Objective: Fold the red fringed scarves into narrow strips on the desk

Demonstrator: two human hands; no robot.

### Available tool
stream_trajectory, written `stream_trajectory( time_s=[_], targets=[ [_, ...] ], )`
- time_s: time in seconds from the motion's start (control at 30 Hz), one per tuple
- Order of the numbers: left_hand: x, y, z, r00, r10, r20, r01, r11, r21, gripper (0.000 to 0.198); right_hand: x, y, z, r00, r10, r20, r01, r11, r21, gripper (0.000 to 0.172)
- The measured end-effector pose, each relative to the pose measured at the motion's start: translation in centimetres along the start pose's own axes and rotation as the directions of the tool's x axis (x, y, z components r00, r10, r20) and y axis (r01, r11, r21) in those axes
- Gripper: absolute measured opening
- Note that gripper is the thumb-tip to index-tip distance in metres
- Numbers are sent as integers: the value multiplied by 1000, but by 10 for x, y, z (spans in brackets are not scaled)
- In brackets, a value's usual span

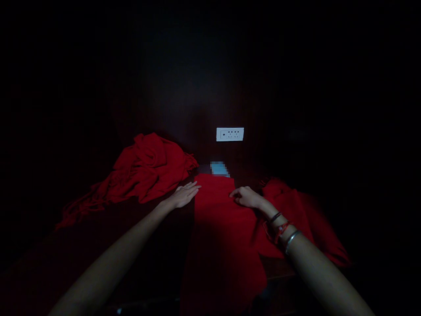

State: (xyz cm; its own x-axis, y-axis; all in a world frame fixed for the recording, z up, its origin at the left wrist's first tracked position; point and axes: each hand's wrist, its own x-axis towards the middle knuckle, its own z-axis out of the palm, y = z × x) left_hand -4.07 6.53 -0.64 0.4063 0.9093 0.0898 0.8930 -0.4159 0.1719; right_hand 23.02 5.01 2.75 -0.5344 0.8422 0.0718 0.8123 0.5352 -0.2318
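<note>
A long red scarf (219, 219) lies spread lengthwise in front of me, its near end running down toward the bottom of the view. My left hand (186, 194) is flat with fingers stretched out, its fingertips at the scarf's far left edge. On the opposite edge, my right hand (246, 196) has its fingers curled in, with thumb and forefinger closed at the cloth. Part of that grip is hidden. Bracelets circle my right wrist. Just past the scarf's far end sits a pale blue item (219, 168), blurred out.
At the left lies a crumpled heap of red fringed cloth (151, 166). More red cloth (296, 215) lies under and beyond my right forearm. A white socket plate (230, 134) is on the dark wall behind. Much of the surroundings is too dark to make out.
</note>
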Motion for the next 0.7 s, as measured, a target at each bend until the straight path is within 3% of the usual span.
stream_trajectory(
  time_s=[0.17, 0.33, 0.43, 0.5, 0.6, 0.7],
  targets=[
    [9, 4, -2, 999, 9, -45, -8, 1000, 17, 47, 0, -1, 3, 999, -32, 11, 32, 999, -33, 39],
    [23, 0, 6, 992, 12, 129, -15, 1000, 27, 55, -2, 4, 3, 1000, -21, 14, 22, 997, -71, 44],
    [25, -1, 6, 989, -36, 145, 27, 998, 63, 58, -2, 11, 4, 1000, 11, 24, -9, 994, -111, 45],
    [22, 8, 2, 997, -26, 76, 18, 993, 114, 54, -1, 16, 6, 1000, 5, 8, -4, 991, -133, 45],
    [11, 34, -1, 995, 90, -44, -84, 988, 133, 51, 3, 20, 12, 1000, -16, -22, 12, 988, -152, 43],
    [-2, 56, 5, 992, 123, 21, -123, 991, 47, 61, 5, 20, 14, 998, -25, -59, 17, 991, -132, 41]
  ],
)
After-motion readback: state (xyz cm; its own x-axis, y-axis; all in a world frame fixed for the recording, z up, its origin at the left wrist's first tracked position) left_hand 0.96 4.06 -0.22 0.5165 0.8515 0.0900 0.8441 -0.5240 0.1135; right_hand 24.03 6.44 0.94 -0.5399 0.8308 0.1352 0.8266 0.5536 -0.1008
